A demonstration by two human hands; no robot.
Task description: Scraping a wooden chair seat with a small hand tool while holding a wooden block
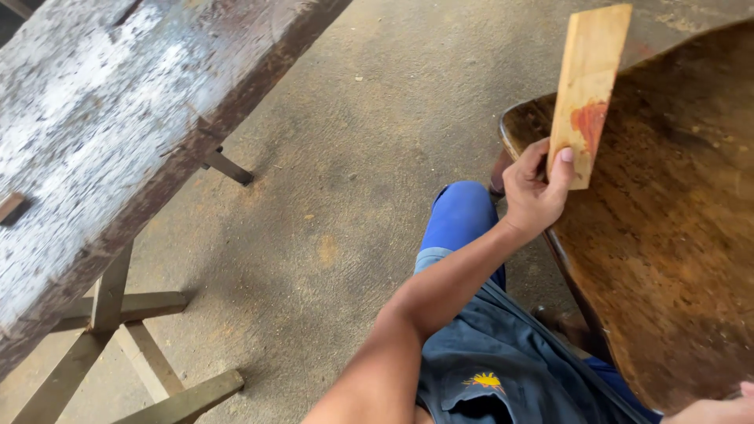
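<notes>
My left hand (pixel 532 192) grips the lower end of a short pale wooden board (pixel 589 86) with a reddish patch and holds it upright. The thumb presses on the board's face and the fingers wrap behind its left edge. The board stands against the near rim of a large dark brown wooden slab (pixel 675 235) with a curved edge. Only a sliver of my right hand (pixel 719 410) shows in the bottom right corner, at the slab's lower edge, and its fingers are out of frame.
A weathered workbench top (pixel 94 141) with flaking white paint fills the upper left and stands on crossed wooden legs (pixel 118 330). Bare concrete floor (pixel 353 157) lies between bench and slab. My knee in blue cloth (pixel 459 220) sits below the left hand.
</notes>
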